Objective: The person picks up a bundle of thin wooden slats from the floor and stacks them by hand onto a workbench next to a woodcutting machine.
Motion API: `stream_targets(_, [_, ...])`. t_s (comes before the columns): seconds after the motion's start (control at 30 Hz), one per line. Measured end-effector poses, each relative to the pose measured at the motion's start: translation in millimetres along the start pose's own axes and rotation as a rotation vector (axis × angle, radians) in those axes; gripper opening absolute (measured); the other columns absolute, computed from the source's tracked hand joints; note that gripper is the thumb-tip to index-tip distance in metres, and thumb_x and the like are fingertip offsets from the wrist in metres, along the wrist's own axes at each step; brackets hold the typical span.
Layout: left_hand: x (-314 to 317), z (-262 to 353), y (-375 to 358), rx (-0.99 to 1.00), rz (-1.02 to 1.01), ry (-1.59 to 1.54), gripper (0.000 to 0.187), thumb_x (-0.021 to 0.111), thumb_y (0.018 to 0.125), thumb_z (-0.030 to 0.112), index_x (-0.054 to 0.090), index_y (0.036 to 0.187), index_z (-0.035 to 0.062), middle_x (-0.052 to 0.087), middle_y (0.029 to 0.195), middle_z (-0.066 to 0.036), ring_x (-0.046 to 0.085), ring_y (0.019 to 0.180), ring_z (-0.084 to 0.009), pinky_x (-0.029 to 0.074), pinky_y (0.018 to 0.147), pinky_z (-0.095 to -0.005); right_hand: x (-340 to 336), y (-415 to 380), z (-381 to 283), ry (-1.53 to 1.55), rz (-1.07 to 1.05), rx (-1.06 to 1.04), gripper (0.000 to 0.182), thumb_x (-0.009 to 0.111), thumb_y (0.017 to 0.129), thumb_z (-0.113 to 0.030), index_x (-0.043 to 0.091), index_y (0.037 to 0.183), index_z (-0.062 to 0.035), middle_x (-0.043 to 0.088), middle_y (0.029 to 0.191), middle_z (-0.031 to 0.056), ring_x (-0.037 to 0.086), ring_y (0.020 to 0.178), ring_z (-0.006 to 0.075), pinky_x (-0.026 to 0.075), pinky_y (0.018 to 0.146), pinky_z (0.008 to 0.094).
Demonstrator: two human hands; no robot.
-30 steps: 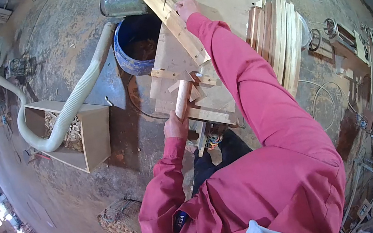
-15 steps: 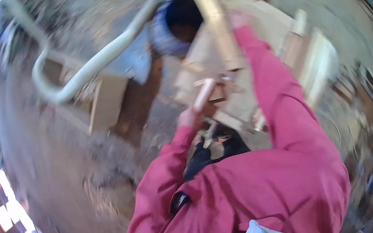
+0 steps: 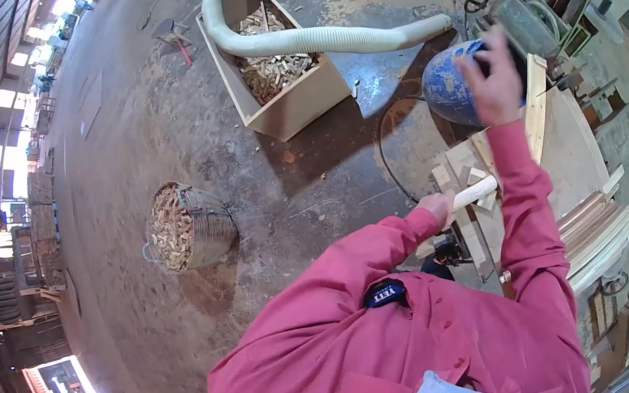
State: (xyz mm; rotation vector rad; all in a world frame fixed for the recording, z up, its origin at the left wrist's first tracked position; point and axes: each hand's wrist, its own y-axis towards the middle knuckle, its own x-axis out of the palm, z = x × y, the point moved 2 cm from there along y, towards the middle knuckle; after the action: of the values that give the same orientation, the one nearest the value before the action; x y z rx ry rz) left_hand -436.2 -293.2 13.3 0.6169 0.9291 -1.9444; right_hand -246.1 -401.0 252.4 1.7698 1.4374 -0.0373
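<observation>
My left hand (image 3: 441, 209) is closed around one end of a pale, rounded wooden piece (image 3: 474, 193), above the near side of a worktable (image 3: 575, 146). My right hand (image 3: 497, 84) is raised in front of a blue drum (image 3: 449, 88), its fingers apart and slightly blurred, with nothing in them. A long pale board (image 3: 538, 106) lies just right of that hand. Small wooden blocks (image 3: 482, 175) and flat strips (image 3: 468, 232) are near the held piece, partly covered by my right forearm.
A wooden bin (image 3: 299, 107) of offcuts stands ahead, with a ribbed white hose (image 3: 320, 38) across it. On the concrete floor to the left is a basket (image 3: 206, 224) full of wood scraps. Stacked boards (image 3: 598, 230) lie to the right, and machinery (image 3: 528, 24) stands beyond the drum.
The view has swung left, bringing the basket and whole bin into sight. My right hand, earlier beside the long board, is now raised and apart from it. My left hand still holds the wooden piece.
</observation>
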Motion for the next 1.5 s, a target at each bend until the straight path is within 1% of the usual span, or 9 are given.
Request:
stream_targets(0.13, [-14, -3, -12, 0.043, 0.014, -0.001, 0.035, 0.07, 0.082, 0.022, 0.061, 0.108, 0.0016, 0.071, 0.09, -0.024, 0.07, 0.086, -0.0443, 0.057, 0.076, -0.0523, 39, -62, -60, 0.07, -0.061, 0.007, 0.067, 0.077, 0.088, -0.036, 0.055, 0.139, 0.0002, 0.064, 0.13, 0.0186, 0.064, 0.115, 0.0337, 0.048, 0.099, 0.0397])
stream_targets(0.2, [-8, -10, 1, -0.005, -0.232, 0.179, 0.027, 0.067, 0.083, 0.025, 0.07, 0.103, 0.006, 0.072, 0.094, -0.023, 0.071, 0.089, -0.041, 0.057, 0.079, -0.0515, 38, -106, -36, 0.052, -0.119, 0.09, 0.056, 0.075, 0.089, -0.03, 0.059, 0.133, 0.0012, 0.064, 0.129, 0.0208, 0.062, 0.117, 0.0352, 0.047, 0.102, 0.0409])
stream_targets(0.23, [22, -30, 12, 0.048, -0.007, 0.038, 0.022, 0.07, 0.082, 0.025, 0.073, 0.094, 0.0065, 0.073, 0.093, -0.022, 0.072, 0.087, -0.0382, 0.057, 0.077, -0.0502, 39, -141, -3, 0.002, -0.11, 0.169, 0.055, 0.073, 0.09, -0.032, 0.06, 0.133, -0.0001, 0.063, 0.13, 0.0221, 0.06, 0.121, 0.0359, 0.045, 0.106, 0.0424])
stream_targets(0.3, [-11, -19, -5, -0.056, -0.202, 0.09, 0.022, 0.074, 0.08, 0.027, 0.075, 0.086, 0.0051, 0.072, 0.086, -0.021, 0.072, 0.079, -0.0377, 0.058, 0.069, -0.0484, 10, -209, 50, -0.078, -0.159, 0.542, 0.066, 0.069, 0.091, -0.042, 0.055, 0.138, 0.0013, 0.059, 0.135, 0.0249, 0.053, 0.128, 0.0388, 0.041, 0.11, 0.044])
stream_targets(0.33, [39, -51, 19, 0.178, -0.225, 0.405, 0.021, 0.072, 0.084, 0.025, 0.075, 0.086, 0.0043, 0.073, 0.083, -0.02, 0.072, 0.078, -0.038, 0.058, 0.069, -0.0483, -10, -239, 60, -0.268, -0.069, 0.616, 0.07, 0.069, 0.091, -0.041, 0.05, 0.143, 0.0011, 0.057, 0.137, 0.0256, 0.053, 0.129, 0.0395, 0.041, 0.11, 0.0437])
stream_targets(0.57, [-12, -5, -20, 0.069, 0.008, 0.137, 0.039, 0.072, 0.087, 0.032, 0.055, 0.105, 0.0029, 0.071, 0.092, -0.026, 0.069, 0.091, -0.0458, 0.055, 0.079, -0.0551, -136, -300, 123, -0.648, 0.087, 0.995, 0.056, 0.068, 0.089, -0.031, 0.054, 0.133, 0.0005, 0.054, 0.132, 0.0268, 0.053, 0.122, 0.0415, 0.045, 0.105, 0.0473])
stream_targets(0.8, [-8, -4, -15, 0.056, -0.01, 0.141, 0.04, 0.074, 0.084, 0.028, 0.056, 0.106, 0.0008, 0.07, 0.095, -0.029, 0.067, 0.092, -0.0486, 0.053, 0.08, -0.0564, -127, -314, 161, -1.145, -0.246, 1.015, 0.048, 0.055, 0.094, -0.026, 0.054, 0.137, -0.0035, 0.049, 0.138, 0.0258, 0.048, 0.127, 0.0394, 0.041, 0.103, 0.0477])
stream_targets(1.1, [-3, -7, -12, 0.086, 0.031, 0.153, 0.037, 0.074, 0.083, 0.027, 0.057, 0.102, -0.0002, 0.069, 0.093, -0.029, 0.067, 0.09, -0.0487, 0.053, 0.079, -0.0557, -135, -324, 151, -0.859, 0.043, 0.773, 0.056, 0.065, 0.083, -0.019, 0.054, 0.137, -0.0053, 0.04, 0.145, 0.0272, 0.036, 0.136, 0.0481, 0.033, 0.11, 0.0595])
stream_targets(1.5, [4, -9, -11, 0.086, 0.033, 0.16, 0.038, 0.073, 0.082, 0.026, 0.055, 0.101, -0.0008, 0.068, 0.092, -0.03, 0.065, 0.09, -0.0499, 0.051, 0.078, -0.0575, -116, -315, 153, -0.606, 0.269, 0.706, 0.059, 0.071, 0.085, -0.028, 0.052, 0.138, -0.0096, 0.039, 0.147, 0.0262, 0.039, 0.136, 0.0446, 0.035, 0.11, 0.0554])
